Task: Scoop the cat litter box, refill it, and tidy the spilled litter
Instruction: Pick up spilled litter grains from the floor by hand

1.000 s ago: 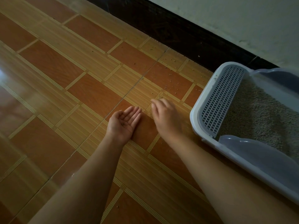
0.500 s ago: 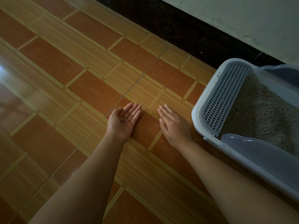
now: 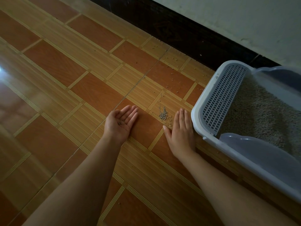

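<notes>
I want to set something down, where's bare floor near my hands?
Bare floor lies left of the left hand. Crowded: a litter pile between the hands, right hand beside the box, loose grains toward the wall.

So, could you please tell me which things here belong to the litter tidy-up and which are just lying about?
Job:
- litter box
- litter pile
- scattered grains
- left hand, palm up with a few grains in it
- right hand, flat on the floor

Just there:
- floor tiles
- skirting
- wall
</notes>
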Tool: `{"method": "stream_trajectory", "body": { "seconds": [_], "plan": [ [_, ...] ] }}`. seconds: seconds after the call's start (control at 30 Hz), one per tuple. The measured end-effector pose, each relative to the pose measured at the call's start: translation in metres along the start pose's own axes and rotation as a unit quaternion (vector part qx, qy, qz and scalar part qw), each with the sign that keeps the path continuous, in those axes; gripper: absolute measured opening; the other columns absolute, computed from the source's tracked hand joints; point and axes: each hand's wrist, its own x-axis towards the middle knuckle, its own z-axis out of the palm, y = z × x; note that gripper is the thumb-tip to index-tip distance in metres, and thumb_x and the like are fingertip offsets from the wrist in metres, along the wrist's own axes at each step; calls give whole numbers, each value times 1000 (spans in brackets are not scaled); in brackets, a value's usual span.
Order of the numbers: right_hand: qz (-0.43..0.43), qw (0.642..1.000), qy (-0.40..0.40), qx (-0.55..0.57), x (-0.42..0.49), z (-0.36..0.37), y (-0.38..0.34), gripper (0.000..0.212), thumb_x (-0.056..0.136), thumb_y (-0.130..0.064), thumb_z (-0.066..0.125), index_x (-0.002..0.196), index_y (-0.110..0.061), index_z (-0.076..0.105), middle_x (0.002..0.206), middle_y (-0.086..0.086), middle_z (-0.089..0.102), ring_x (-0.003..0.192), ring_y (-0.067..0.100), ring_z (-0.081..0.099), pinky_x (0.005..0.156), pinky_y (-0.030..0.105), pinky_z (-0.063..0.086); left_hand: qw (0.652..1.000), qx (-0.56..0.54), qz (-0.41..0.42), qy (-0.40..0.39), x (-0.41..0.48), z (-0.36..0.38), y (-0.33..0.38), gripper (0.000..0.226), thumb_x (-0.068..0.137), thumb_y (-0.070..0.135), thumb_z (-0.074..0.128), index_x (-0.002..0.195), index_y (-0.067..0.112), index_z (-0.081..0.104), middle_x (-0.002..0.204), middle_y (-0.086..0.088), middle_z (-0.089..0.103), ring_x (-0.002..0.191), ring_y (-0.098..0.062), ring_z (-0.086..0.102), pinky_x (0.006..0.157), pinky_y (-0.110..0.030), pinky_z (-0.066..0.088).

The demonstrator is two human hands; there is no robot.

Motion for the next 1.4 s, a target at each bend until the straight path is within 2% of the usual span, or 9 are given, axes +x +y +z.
{"method": "stream_trajectory", "body": {
  "seconds": [0.2, 0.3, 0.37, 0.47, 0.67, 0.87, 1.0, 1.17, 1.4],
  "plan": [
    [-43, 999, -15, -10, 8, 4, -11, 83, 82, -61, -10, 147, -9, -7, 157, 7, -10, 144, 20, -14, 118, 36, -5, 1000, 6, -4, -25, -2, -3, 0, 41, 98, 17, 29, 107, -9, 58, 101, -25, 69, 91, -33, 70, 84, -38, 55],
    [-69, 998, -10, -6, 10, -1, -12, 81, 85, -60, -4, 148, -10, 1, 157, 6, -2, 145, 20, -7, 117, 36, -2, 1000, 2, -4, -25, -1, -6, 0, 44, 99, 21, 27, 106, -9, 58, 105, -27, 67, 95, -34, 68, 86, -39, 55],
    [-47, 999, 24, 0, 12, -6, -11, 78, 88, -59, 10, 147, -8, 19, 155, 8, 20, 143, 24, 15, 115, 38, 16, 1000, -5, -3, -26, -1, -6, 0, 46, 99, 23, 26, 106, -10, 58, 106, -27, 67, 96, -35, 68, 86, -39, 54],
    [-15, 996, 84, -31, 18, -10, -9, 66, 88, -57, 36, 125, -3, 49, 124, 14, 53, 112, 27, 48, 91, 37, 42, 1000, -9, -2, -29, -1, -6, 0, 47, 100, 24, 25, 106, -9, 58, 104, -26, 68, 91, -34, 69, 85, -38, 55],
    [-26, 989, 126, -70, 30, -7, -12, 54, 82, -58, 50, 89, -5, 54, 85, 11, 58, 80, 24, 51, 69, 35, 46, 999, -22, -1, -29, 1, -6, 1, 49, 100, 25, 24, 106, -9, 58, 103, -26, 68, 92, -34, 69, 85, -39, 55],
    [-51, 991, 87, -87, 42, -13, -17, 49, 93, -51, 35, 102, -6, 53, 98, 11, 59, 89, 24, 54, 70, 33, 43, 999, -24, 2, -26, 2, -6, 1, 49, 100, 25, 24, 107, -8, 58, 104, -26, 68, 96, -35, 68, 85, -39, 55],
    [-45, 992, 64, -97, 46, -18, -24, 45, 97, -45, 29, 107, -6, 51, 97, 10, 60, 74, 19, 53, 52, 27, 36, 999, -22, 4, -25, 2, -5, 1, 49, 100, 25, 23, 106, -8, 58, 104, -26, 68, 95, -35, 68, 86, -40, 55],
    [-62, 991, 44, -112, 45, -20, -30, 36, 101, -31, 26, 107, -5, 50, 94, 7, 62, 71, 18, 59, 45, 23, 34, 999, -22, 4, -22, 2, -4, 1, 48, 100, 25, 23, 107, -8, 58, 105, -26, 67, 98, -35, 67, 85, -39, 55],
    [-76, 988, 22, -131, 47, -18, -29, 29, 102, -22, 30, 110, -2, 50, 99, 10, 65, 82, 21, 66, 54, 24, 42, 1000, -20, 2, -18, 0, -3, 0, 49, 100, 24, 23, 107, -9, 58, 105, -26, 67, 99, -35, 66, 85, -40, 55]
  ]
}}
